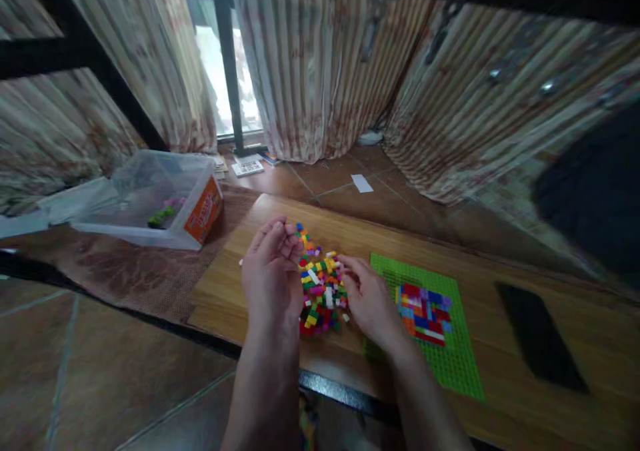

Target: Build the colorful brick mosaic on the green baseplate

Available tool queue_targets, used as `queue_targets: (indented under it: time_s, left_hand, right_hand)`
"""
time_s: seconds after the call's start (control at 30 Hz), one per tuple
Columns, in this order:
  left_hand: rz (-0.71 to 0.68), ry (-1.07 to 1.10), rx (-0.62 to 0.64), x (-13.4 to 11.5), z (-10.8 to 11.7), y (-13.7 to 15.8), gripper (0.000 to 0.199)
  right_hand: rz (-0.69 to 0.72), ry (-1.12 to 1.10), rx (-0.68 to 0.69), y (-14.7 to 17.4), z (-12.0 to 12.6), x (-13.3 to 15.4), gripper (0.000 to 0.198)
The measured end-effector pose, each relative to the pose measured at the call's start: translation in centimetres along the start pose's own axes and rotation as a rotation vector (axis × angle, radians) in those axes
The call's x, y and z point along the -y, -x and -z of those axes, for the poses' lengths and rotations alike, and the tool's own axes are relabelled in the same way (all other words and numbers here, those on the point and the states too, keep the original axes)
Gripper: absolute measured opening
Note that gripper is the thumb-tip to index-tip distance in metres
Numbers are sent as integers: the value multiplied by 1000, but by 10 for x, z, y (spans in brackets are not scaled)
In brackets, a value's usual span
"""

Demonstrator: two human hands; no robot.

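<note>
So far, a brick patch (424, 314) covers part of the green board (463, 364) beside your right hand (369, 298); loose bricks (321, 283) lie unplaced between it and your left hand (273, 268) — both curled, any grip impossible to tell.

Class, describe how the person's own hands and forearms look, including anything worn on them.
The left hand and right hand are both ungloved. The left forearm and right forearm are bare where they show, with no sleeve, watch or bracelet in view.

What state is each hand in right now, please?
Left hand: fingers loosely curled; contents cannot be told.
Right hand: fingertips at the brick pile; whether gripping cannot be told.
</note>
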State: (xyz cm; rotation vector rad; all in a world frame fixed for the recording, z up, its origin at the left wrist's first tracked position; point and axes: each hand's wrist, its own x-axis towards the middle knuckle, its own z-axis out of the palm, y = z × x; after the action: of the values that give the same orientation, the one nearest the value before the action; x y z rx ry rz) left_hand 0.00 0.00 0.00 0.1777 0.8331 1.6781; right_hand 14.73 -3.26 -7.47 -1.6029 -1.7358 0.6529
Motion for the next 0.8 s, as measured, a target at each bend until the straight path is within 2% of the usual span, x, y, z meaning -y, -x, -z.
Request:
queue_targets:
  time_s: [0.13,0.3,0.4,0.5,0.67,0.8]
  left_hand:
    - [-2,-6,2,-1,1,0,7]
    - [31,3,5,0,0,-1,7]
    - [46,-8,26,0,1,-2,8]
    - [46,-27,47,0,2,-3,10]
    - [41,-127,90,1,5,-3,18]
    - [14,-416,186,6,6,-2,19]
  right_hand:
    - [37,77,-44,-12,0,-4,35]
    - [141,177,66,-29,-3,-5,42]
    - [134,176,113,-33,-8,-6,41]
    - [112,155,81,-32,-11,-7,37]
    - [36,47,-36,-24,-8,-4,28]
    - [-105,-275,-113,-16,2,6,32]
